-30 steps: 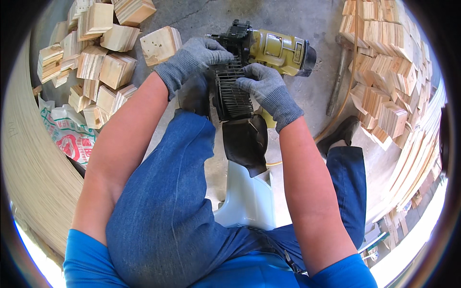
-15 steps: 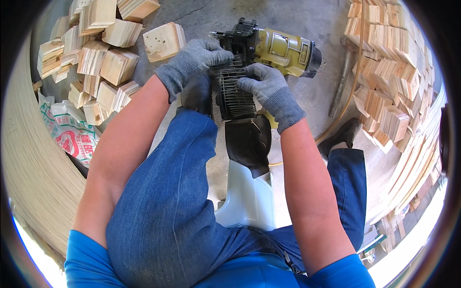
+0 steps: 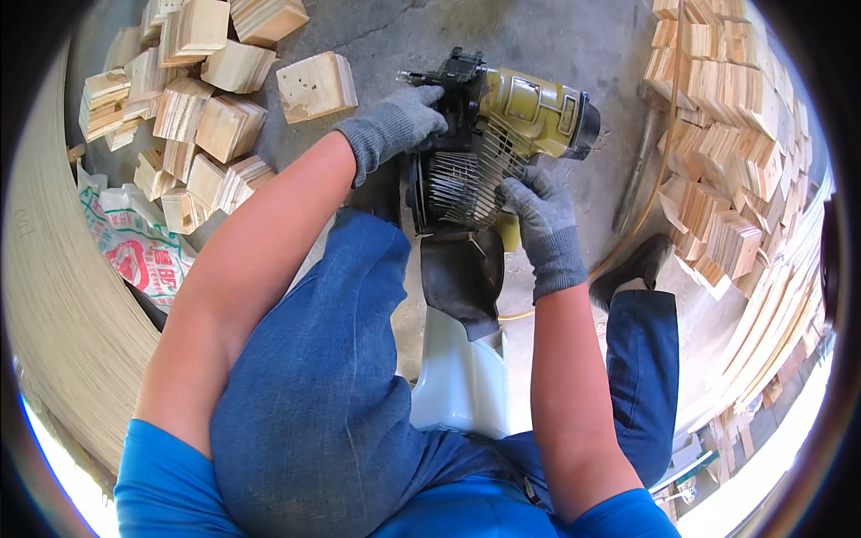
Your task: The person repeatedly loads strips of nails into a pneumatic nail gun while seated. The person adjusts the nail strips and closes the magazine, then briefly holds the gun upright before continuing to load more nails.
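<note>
A yellow-green and black coil nail gun (image 3: 535, 106) lies in front of me, its black nose to the left. In its open round magazine sits a coil of nails (image 3: 453, 190), and a strip of the nails fans up to the right against the gun's body. My left hand (image 3: 402, 127), in a grey knit glove, is closed with curled fingers on the gun's black nose. My right hand (image 3: 543, 215), gloved the same, is closed at the right edge of the coil, thumb and fingers on the nails; the fingertips are partly hidden.
Stacked plywood blocks (image 3: 229, 125) lie at the left, with a single stack (image 3: 316, 87) nearer the gun. More blocks (image 3: 717, 143) line the right side. A hammer (image 3: 639, 161) and a yellow hose (image 3: 659, 175) lie on the floor. A printed sack (image 3: 143, 247) sits left. A pale plastic stool (image 3: 462, 377) is below me.
My right hand has moved down and right, and the nails beside it now fan out toward the gun's body. My left hand has shifted from the nails to the nose. The view has shifted slightly.
</note>
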{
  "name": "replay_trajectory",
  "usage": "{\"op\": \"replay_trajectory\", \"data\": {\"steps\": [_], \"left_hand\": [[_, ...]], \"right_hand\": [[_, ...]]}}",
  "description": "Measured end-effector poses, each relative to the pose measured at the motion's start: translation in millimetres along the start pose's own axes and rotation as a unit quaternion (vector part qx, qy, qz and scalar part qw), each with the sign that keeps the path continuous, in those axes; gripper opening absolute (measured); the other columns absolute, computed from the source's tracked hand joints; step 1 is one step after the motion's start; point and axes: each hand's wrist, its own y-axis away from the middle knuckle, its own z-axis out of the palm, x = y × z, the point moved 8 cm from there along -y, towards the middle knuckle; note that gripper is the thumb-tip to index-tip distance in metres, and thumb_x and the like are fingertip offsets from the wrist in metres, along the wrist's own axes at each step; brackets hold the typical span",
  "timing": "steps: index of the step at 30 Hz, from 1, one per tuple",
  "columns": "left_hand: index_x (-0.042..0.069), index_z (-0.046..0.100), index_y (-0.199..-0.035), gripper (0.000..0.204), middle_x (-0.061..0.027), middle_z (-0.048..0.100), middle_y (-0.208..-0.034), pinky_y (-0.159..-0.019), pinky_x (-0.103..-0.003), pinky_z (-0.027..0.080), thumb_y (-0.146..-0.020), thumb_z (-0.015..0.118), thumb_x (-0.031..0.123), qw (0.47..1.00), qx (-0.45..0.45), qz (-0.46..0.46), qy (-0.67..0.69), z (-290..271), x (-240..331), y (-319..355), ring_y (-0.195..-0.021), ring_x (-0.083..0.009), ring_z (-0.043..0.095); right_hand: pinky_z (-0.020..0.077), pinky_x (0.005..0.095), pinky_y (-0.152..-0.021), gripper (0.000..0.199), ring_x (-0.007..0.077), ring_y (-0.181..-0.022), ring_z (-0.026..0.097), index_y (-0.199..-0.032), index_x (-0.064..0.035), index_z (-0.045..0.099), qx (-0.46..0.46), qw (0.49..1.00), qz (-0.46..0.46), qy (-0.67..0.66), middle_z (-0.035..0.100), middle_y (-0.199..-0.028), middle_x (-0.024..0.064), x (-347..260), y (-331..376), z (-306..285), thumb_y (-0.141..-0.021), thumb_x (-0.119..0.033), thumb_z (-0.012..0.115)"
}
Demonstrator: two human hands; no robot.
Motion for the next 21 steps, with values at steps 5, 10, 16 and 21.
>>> {"op": "replay_trajectory", "data": {"steps": [5, 10, 16, 21], "left_hand": [[0.0, 0.056, -0.14, 0.056, -0.0203, 0.068, -0.117, -0.077, -0.035, 0.056, -0.089, 0.067, 0.021, 0.987, -0.007, 0.094, -0.131, 6, -2, -11, -0.089, -0.0253, 0.07], [-0.006, 0.055, -0.133, 0.056, -0.0199, 0.068, -0.117, -0.083, -0.035, 0.056, -0.09, 0.068, 0.025, 0.998, -0.012, 0.041, -0.043, 8, -2, -11, -0.098, -0.0269, 0.069], [-0.007, 0.049, -0.137, 0.061, -0.0165, 0.071, -0.11, -0.084, -0.035, 0.055, -0.09, 0.069, 0.025, 0.996, 0.038, 0.078, 0.016, 11, -3, -3, -0.097, -0.0248, 0.068], [-0.004, 0.027, -0.158, 0.079, -0.0077, 0.066, -0.106, -0.081, -0.029, 0.054, -0.093, 0.066, 0.019, 0.996, 0.002, 0.067, -0.053, 8, -5, -3, -0.09, -0.016, 0.063]], "right_hand": [[0.0508, 0.0282, -0.089, 0.025, 0.0137, -0.093, 0.064, -0.113, 0.0027, 0.067, -0.001, 1.0, 0.005, -0.003, 0.071, -0.103, 0.0063, 5, -2, 0, -0.094, -0.012, 0.072], [0.051, 0.029, -0.088, 0.025, 0.0141, -0.093, 0.064, -0.112, 0.0019, 0.068, 0.0, 1.0, 0.005, 0.005, 0.071, -0.102, 0.0057, 5, -5, -4, -0.093, -0.013, 0.073], [0.051, 0.0289, -0.087, 0.025, 0.0139, -0.092, 0.063, -0.111, 0.0018, 0.069, -0.005, 1.0, -0.003, 0.008, 0.071, -0.1, 0.0055, 1, -6, -2, -0.093, -0.015, 0.073], [0.0508, 0.0284, -0.087, 0.024, 0.0131, -0.091, 0.063, -0.111, 0.0019, 0.069, -0.006, 1.0, 0.01, 0.011, 0.071, -0.1, 0.0048, 4, -11, 0, -0.093, -0.013, 0.073]]}}
